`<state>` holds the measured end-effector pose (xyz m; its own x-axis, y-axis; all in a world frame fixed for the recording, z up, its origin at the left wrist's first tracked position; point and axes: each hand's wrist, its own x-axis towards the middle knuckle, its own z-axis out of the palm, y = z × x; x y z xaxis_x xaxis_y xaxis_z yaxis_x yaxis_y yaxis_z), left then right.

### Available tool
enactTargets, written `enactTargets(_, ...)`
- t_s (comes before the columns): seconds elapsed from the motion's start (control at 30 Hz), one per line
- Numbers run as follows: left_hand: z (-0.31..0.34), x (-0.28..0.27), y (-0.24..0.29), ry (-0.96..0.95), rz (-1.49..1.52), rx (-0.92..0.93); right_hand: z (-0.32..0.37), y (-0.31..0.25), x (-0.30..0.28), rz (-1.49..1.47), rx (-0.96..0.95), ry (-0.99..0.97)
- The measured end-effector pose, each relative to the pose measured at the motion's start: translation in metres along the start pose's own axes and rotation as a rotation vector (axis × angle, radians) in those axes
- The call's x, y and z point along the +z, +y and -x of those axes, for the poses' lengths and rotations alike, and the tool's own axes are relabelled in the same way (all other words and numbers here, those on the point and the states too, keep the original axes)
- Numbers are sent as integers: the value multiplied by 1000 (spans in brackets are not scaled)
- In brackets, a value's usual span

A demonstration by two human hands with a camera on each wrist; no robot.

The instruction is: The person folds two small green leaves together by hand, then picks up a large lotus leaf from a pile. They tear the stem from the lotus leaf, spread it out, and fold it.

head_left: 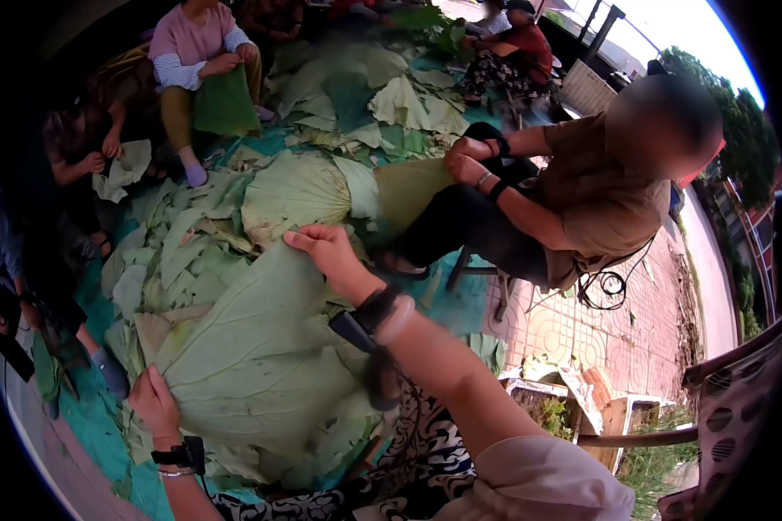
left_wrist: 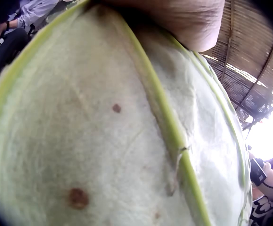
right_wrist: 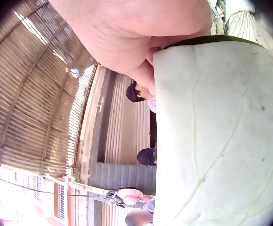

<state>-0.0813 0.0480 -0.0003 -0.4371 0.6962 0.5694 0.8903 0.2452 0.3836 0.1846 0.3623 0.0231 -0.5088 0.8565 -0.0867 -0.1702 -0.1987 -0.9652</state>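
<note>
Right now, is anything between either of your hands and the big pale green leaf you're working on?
Nothing visible stands between them. The left hand grips the large pale green leaf at its near lower edge, and the right hand pinches its far top edge. Both hands touch the leaf directly.

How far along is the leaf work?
Done: hard to tell; no finished stack shows clearly. In hand: the left hand and right hand grip one big leaf at opposite edges. Left: many loose leaves lie on the tarp.
</note>
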Motion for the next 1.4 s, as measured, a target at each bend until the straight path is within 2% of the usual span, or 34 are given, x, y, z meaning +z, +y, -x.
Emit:
enactTargets(0.63, 5, -13, -10, 5, -62, 35, -11, 18, 12, -6, 2, -11)
enactTargets(0.83, 4, -14, -11, 41, -88, 83, -9, 16, 14, -39, 30, -22)
enactTargets(1.4, 6, -14, -10, 28, -86, 72, -2, 7, 16, 4, 33, -34)
